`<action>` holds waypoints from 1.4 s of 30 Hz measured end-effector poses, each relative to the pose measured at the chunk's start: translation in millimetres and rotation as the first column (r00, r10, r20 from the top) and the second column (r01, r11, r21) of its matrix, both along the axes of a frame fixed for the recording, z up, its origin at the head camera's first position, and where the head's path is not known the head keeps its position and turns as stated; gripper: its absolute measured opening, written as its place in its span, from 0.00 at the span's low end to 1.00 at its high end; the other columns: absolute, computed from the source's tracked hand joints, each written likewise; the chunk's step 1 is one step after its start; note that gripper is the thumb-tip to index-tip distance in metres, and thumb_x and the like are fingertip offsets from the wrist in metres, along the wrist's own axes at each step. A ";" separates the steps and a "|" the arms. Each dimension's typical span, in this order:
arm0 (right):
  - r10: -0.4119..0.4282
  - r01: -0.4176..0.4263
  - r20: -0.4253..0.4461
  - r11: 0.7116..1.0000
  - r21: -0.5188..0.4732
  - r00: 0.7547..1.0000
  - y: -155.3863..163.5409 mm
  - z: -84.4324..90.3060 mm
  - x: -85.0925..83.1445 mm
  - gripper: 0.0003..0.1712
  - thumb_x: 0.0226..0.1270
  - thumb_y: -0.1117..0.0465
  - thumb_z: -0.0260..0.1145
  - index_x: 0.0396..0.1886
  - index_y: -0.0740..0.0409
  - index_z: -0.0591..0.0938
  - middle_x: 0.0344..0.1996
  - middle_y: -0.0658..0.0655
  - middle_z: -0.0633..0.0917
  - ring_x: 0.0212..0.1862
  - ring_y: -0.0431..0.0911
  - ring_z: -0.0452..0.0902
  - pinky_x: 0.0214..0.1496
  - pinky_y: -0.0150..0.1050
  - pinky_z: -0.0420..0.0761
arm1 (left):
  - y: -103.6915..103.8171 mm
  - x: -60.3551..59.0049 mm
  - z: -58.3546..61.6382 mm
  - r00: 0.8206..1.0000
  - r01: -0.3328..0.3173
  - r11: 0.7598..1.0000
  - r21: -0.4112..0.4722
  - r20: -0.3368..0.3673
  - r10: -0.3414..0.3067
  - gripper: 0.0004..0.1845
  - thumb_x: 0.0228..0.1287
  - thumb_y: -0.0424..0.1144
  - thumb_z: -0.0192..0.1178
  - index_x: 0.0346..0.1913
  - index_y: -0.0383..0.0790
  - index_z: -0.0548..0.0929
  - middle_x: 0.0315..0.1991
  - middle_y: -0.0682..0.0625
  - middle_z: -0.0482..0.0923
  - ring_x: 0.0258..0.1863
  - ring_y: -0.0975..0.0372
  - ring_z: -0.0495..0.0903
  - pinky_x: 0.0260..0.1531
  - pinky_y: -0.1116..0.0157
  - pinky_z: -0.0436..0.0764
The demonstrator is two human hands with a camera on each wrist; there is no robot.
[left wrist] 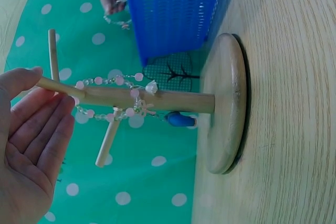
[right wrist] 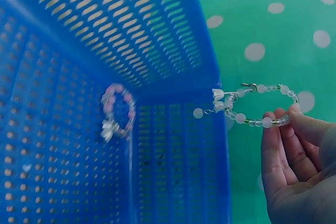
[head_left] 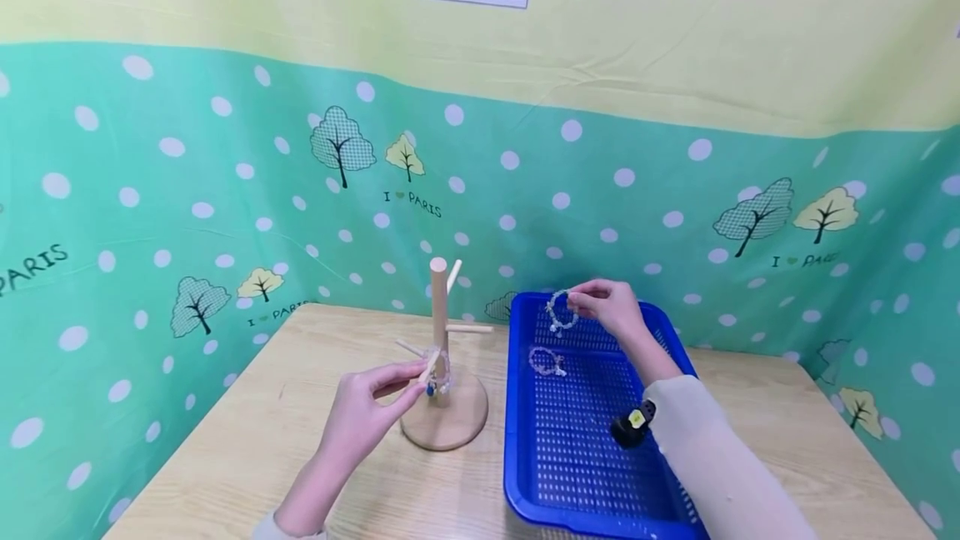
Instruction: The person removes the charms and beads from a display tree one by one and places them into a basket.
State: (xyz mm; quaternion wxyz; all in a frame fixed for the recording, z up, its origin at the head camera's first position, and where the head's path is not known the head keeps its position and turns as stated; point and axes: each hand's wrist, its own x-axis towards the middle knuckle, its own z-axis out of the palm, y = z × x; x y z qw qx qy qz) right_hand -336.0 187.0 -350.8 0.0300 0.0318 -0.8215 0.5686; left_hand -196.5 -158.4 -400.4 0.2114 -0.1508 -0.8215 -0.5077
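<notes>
Near the blue plastic basket's (head_left: 513, 407) rim, my right hand (head_left: 611, 307) pinches a clear beaded bracelet (right wrist: 266, 123). My left hand (head_left: 363, 407) pinches a pale wooden stand's (head_left: 439, 298) peg (left wrist: 62, 86)

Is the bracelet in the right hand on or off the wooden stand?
Off: the right hand pinches the beaded bracelet near the blue plastic basket, apart from the wooden stand.

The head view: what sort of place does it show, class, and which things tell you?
Perhaps a small craft or display corner: a creased, tree-printed backdrop surrounds a wooden table, where a pegged wooden stand and a blue basket hold beaded bracelets.
</notes>
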 end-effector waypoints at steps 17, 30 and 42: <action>0.037 -0.046 0.104 0.995 0.089 0.994 26.9 -26.1 -8.2 0.17 0.72 0.62 0.65 0.52 0.72 0.82 0.34 0.52 0.90 0.35 0.36 0.85 0.52 0.42 0.90 | -6.3 -4.9 1.5 1.000 -0.003 1.000 -0.012 -0.024 0.003 0.12 0.58 0.31 0.71 0.46 0.38 0.89 0.45 0.46 0.89 0.42 0.60 0.89 0.46 0.68 0.89; 0.251 -0.277 0.289 0.959 0.051 0.924 32.9 -45.3 -19.6 0.16 0.72 0.67 0.63 0.53 0.76 0.80 0.37 0.56 0.90 0.39 0.41 0.87 0.52 0.44 0.90 | -10.7 -5.8 2.0 1.000 -0.015 1.000 -0.016 -0.026 0.014 0.12 0.58 0.31 0.71 0.46 0.38 0.89 0.45 0.46 0.89 0.43 0.58 0.89 0.47 0.66 0.89; 0.224 -0.249 0.365 0.968 0.024 0.904 51.1 -68.0 -29.0 0.16 0.73 0.72 0.58 0.53 0.83 0.76 0.32 0.55 0.90 0.33 0.38 0.87 0.38 0.31 0.90 | -0.2 -4.1 -1.3 0.999 0.020 1.000 -0.015 -0.049 -0.021 0.12 0.57 0.30 0.72 0.46 0.37 0.89 0.46 0.46 0.89 0.44 0.57 0.89 0.47 0.68 0.89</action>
